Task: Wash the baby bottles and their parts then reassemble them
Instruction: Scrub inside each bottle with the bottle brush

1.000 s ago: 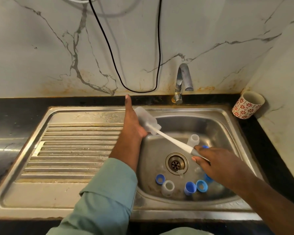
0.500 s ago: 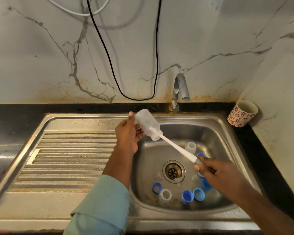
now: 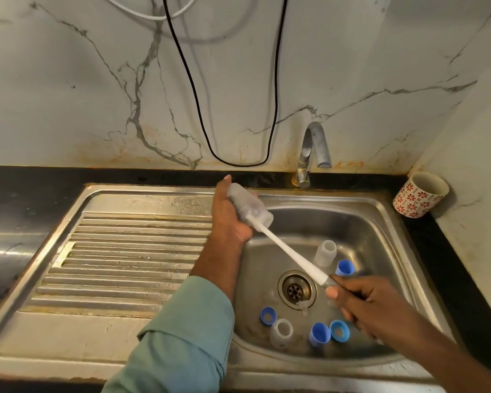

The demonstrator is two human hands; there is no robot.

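Head view: the brush head is now deep inside the baby bottle, where half a second ago only its tip sat at the mouth, and the bottle has swung from upright-tilted to lying across the left palm. That reads as a scrubbing stroke in full swing, so by my judgement the washing of this bottle's inside is under way and reassembly is a long way off.

The left hand wraps its fingers around the bottle, holding it above the back-left rim of the sink, left of the tap. The right hand pinches the bottle brush at its handle end, thumb and fingers curled tight, right of the drain.

In the basin lie loose parts: blue rings and clear caps in front of the drain, more behind it, all waiting their turn.
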